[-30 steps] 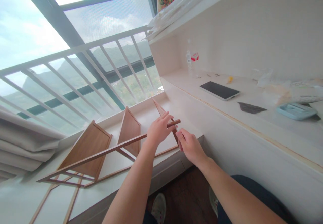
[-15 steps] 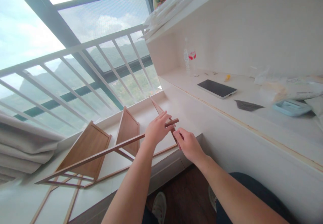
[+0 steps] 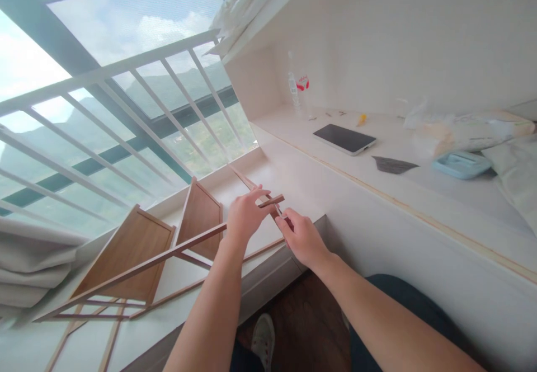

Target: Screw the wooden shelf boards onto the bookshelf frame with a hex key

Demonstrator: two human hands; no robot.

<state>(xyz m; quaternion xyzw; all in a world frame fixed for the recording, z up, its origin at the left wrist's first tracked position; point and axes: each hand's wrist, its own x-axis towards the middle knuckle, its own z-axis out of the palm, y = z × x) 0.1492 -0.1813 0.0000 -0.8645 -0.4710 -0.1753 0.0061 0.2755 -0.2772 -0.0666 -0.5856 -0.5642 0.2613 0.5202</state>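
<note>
A person seated by a high window works on a wooden shelf frame (image 3: 138, 260) that lies on its side across the white window ledge (image 3: 260, 179), its brown panels standing on edge. The left hand (image 3: 243, 218) is closed around the frame's long upper rail (image 3: 184, 244) near its free end, fingers wrapped over the slat. The right hand (image 3: 300, 238) is pinched shut at the joint just below that end, where a short cross slat (image 3: 274, 211) meets the rail; whatever small part the fingertips hold is too small to make out. The two hands sit just beside each other, nearly touching.

Behind them, a tablet (image 3: 344, 138) lies flat on the white table (image 3: 419, 193), with a clear water bottle (image 3: 293, 89) in the corner and a pale blue case (image 3: 461, 165) near some plastic bags (image 3: 457, 131).

The frame looks lightly built and rests only on its thin edges. Pressure at the joint could twist the slender rail, or slide the whole frame along the smooth ledge toward its front lip. A small fastening piece, if that is what the fingers grip, could slip and drop to the dark floor (image 3: 306, 316) below.
</note>
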